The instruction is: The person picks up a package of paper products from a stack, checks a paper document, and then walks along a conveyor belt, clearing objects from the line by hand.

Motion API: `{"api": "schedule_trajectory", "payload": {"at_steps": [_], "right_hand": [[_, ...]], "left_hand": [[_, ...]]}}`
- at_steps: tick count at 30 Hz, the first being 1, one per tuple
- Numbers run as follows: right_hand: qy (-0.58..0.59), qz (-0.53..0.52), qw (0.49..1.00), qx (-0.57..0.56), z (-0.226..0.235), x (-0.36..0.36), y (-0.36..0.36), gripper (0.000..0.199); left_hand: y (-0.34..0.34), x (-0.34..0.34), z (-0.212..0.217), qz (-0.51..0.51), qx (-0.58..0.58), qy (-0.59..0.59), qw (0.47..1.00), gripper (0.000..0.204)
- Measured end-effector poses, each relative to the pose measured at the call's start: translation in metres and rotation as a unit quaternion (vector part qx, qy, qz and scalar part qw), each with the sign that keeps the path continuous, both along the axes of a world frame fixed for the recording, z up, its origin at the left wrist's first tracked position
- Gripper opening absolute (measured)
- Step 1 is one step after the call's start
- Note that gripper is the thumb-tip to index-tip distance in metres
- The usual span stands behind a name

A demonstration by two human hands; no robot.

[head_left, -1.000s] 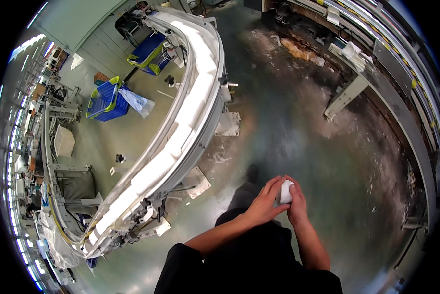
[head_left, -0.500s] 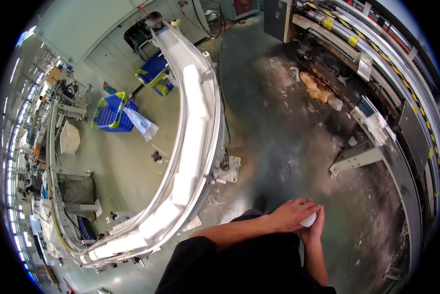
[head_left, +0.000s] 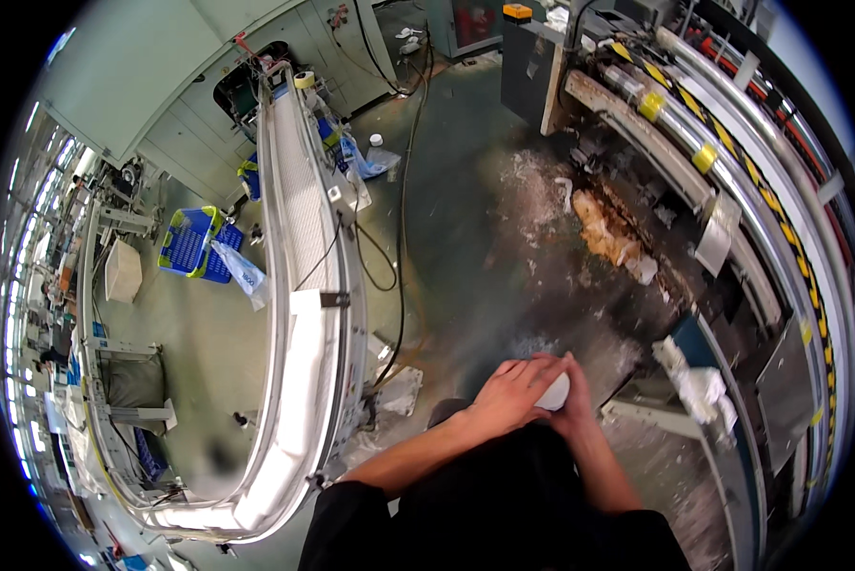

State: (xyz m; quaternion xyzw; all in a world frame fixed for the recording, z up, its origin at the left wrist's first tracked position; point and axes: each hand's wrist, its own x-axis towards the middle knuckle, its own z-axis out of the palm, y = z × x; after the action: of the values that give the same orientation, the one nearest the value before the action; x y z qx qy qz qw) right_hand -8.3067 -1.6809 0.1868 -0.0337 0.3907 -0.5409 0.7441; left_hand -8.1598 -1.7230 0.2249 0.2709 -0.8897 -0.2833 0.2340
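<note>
Near the lower middle my two hands come together in front of my body. A small white object with a rounded edge is held between them (head_left: 553,393); its kind cannot be made out, as the fingers cover most of it. My left hand (head_left: 511,392) lies over it from the left with its fingers curled together. Around its right side my right hand (head_left: 574,404) is cupped, fingers pointing up. To the left of my hands, several long white packs (head_left: 300,381) lie in line on the curved conveyor (head_left: 297,171), out of their reach.
A blue basket (head_left: 188,243) stands on the floor left of the conveyor. Cables (head_left: 406,209) trail over the floor beyond it. On the right is a large roller machine (head_left: 732,171), with brownish debris (head_left: 604,231) beneath. A white cloth-like bundle (head_left: 699,385) hangs near its closer end.
The view has shifted, so the conveyor stands further left and the machine nearer. My hands, still together around the white object, appear further left and slightly higher. The conveyor's far stretch now shows bare belt.
</note>
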Motion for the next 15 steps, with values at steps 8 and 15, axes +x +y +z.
{"api": "schedule_trajectory", "payload": {"at_steps": [8,15], "right_hand": [[0.002,0.11,0.993,0.036,-0.004,-0.019,-0.188,0.038],[0.071,0.114,0.991,-0.026,-0.004,-0.019,-0.36,0.032]], "left_hand": [[-0.144,-0.023,-0.003,0.152,0.02,-0.012,0.988,0.086],[-0.309,-0.021,-0.009,0.186,0.005,0.067,0.98,0.088]]}}
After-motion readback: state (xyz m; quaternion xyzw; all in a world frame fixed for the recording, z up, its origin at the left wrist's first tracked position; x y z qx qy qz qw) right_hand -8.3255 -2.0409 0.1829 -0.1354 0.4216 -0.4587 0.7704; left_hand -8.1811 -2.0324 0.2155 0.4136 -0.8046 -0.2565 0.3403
